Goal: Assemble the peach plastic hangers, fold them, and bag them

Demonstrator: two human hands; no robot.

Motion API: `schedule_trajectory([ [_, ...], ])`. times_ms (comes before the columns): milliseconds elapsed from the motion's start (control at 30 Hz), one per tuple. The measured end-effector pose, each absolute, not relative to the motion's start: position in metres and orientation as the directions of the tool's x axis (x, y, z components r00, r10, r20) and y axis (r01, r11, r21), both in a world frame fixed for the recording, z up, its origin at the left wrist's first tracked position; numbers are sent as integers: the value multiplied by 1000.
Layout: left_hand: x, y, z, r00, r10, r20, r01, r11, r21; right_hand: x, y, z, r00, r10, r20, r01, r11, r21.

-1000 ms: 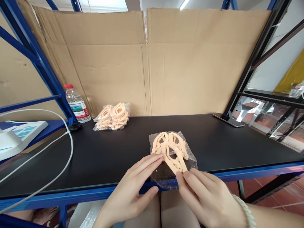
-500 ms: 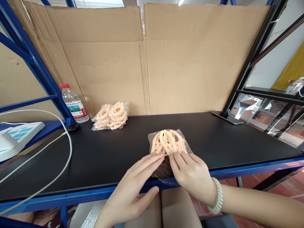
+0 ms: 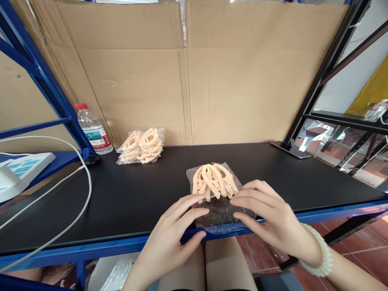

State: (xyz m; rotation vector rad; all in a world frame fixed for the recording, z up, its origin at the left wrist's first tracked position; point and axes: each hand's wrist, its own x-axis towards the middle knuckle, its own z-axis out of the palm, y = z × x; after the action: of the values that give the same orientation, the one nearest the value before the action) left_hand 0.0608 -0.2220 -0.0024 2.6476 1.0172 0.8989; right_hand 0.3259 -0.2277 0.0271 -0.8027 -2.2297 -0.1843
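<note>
In front of me on the black table lies a clear plastic bag (image 3: 220,216). Peach plastic pieces that look like folding hangers (image 3: 214,180) fill its far half, while the near half is flat and hangs slightly over the table edge. My left hand (image 3: 174,228) is open at the bag's left side, its fingertips at the lower ends of the pieces. On the other side my right hand (image 3: 269,218) is open too, fingers spread, with the fingertips at the bag's right edge. Neither hand grips anything.
Bagged stacks of similar peach pieces (image 3: 141,146) stand at the back left, beside a water bottle (image 3: 94,131). A white cable (image 3: 89,182) loops over the table's left side. A phone (image 3: 290,150) lies at the back right. Cardboard (image 3: 236,89) walls the back.
My right hand has moved off the bag's middle toward the right, and its fingers have spread. The left hand has shifted little. More of the bag's flat near half now shows.
</note>
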Motion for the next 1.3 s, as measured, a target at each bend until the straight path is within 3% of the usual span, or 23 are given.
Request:
schedule_trajectory([
  [167, 64, -221, -5, 520, 628, 580, 552, -764, 332, 367, -220, 23, -611, 543, 576, 528, 822, -215],
  [333, 63, -223, -5, 470, 621, 627, 531, -766, 361, 375, -207, 7, -575, 576, 580, 501, 809, -307],
  [567, 62, -225, -3, 326, 740, 589, 581, -648, 492, 357, -208, 2, -333, 795, 506, 440, 606, -663],
  [767, 63, -221, -4, 206, 788, 579, 583, -575, 574, 340, -208, -4, -136, 890, 435, 344, 454, -822],
  [867, 65, -218, -6, 157, 776, 611, 600, -567, 565, 336, -207, -7, -105, 908, 406, 305, 418, -856],
  [1033, 70, -216, -6, 154, 693, 704, 683, -589, 431, 334, -205, -10, -133, 913, 386, 351, 407, -843],
  [1300, 72, -213, -9, 181, 649, 739, 729, -593, 342, 335, -204, -2, -248, 877, 411, 514, 479, -712],
])
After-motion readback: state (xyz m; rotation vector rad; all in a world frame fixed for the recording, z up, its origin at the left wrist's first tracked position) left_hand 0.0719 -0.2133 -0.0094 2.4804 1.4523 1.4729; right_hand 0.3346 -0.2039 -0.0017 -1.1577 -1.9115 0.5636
